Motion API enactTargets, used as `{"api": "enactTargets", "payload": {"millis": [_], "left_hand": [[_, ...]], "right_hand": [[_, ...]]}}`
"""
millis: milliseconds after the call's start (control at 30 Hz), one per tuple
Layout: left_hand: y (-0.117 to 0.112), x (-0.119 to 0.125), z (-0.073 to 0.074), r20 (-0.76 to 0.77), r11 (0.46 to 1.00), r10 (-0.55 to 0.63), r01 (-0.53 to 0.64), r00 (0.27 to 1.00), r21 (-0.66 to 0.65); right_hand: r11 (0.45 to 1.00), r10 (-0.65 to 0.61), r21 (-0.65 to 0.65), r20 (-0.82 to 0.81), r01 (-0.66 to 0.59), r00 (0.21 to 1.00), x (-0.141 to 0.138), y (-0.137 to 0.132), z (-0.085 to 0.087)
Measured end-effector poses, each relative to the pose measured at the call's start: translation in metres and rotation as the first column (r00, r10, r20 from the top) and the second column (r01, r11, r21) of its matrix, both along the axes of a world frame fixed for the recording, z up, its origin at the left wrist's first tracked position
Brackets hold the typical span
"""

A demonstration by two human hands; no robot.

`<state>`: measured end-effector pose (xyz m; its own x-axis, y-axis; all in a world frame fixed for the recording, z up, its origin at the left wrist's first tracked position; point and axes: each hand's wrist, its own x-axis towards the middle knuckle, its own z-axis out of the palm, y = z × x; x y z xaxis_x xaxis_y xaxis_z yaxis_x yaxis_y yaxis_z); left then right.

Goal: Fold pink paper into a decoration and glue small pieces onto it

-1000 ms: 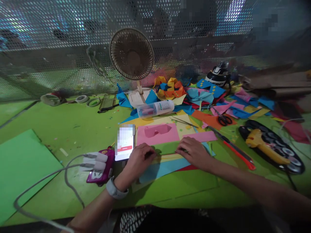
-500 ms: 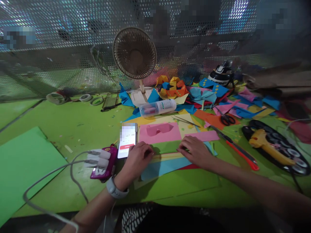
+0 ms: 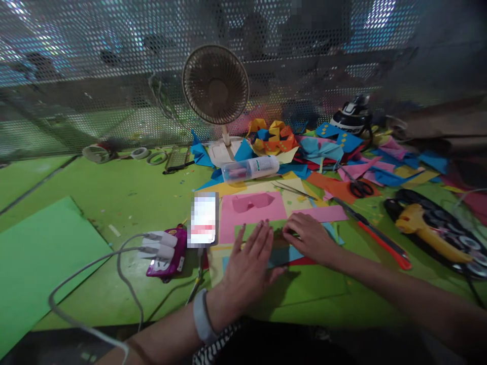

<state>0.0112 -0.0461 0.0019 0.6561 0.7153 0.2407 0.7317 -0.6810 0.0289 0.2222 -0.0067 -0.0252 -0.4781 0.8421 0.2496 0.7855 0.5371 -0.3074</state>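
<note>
A narrow green paper strip (image 3: 274, 226) lies over a pink paper sheet (image 3: 226, 218) and layered coloured papers. My left hand (image 3: 247, 263) is flat on the strip, fingers stretched out and thumb apart. At the strip's right end my right hand (image 3: 314, 237) has its fingers curled in a pinch on the paper edge. Pink paper cut like a pair of glasses (image 3: 254, 202) rests on the pink sheet. Beneath my hands a light blue paper strip (image 3: 291, 253) is partly covered. A pink strip (image 3: 329, 213) lies just beyond my right hand.
A phone (image 3: 203, 220) and a purple power strip (image 3: 169, 253) with cables are at left. A red utility knife (image 3: 384, 238), black scissors (image 3: 360, 188) and a yellow glue gun (image 3: 429, 230) lie at right. Behind stand a plastic bottle (image 3: 251, 169) and a fan (image 3: 216, 85).
My left hand has moved right and opened from curled fingers to lying flat on the green strip. My right hand stays pinching at the strip's right end. The view has shifted slightly.
</note>
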Motion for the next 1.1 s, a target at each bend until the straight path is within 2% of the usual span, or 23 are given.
{"api": "enactTargets", "payload": {"millis": [133,233,767,933,1100], "left_hand": [[-0.006,0.012,-0.018,0.009,0.995,-0.045,0.045,0.999,-0.087],[-0.004,0.010,-0.022,0.042,0.989,-0.055,0.060,0.998,-0.138],[-0.001,0.008,-0.022,0.052,0.968,-0.019,0.032,0.998,-0.249],[-0.001,0.009,-0.024,0.046,0.972,-0.021,0.032,0.999,-0.234],[0.001,0.011,-0.023,0.023,0.979,-0.023,0.027,0.999,-0.204]], "right_hand": [[1.000,-0.002,0.008,0.002,0.002,1.000,0.000,0.000,0.000],[1.000,0.003,0.015,-0.001,-0.003,1.000,0.000,0.000,-0.001],[0.999,-0.012,-0.051,0.016,0.013,1.000,0.000,0.001,0.000],[0.999,-0.004,-0.033,0.032,0.005,0.999,0.000,0.002,0.004],[0.997,0.028,-0.067,0.038,-0.025,0.999,0.000,0.002,0.011]]}}
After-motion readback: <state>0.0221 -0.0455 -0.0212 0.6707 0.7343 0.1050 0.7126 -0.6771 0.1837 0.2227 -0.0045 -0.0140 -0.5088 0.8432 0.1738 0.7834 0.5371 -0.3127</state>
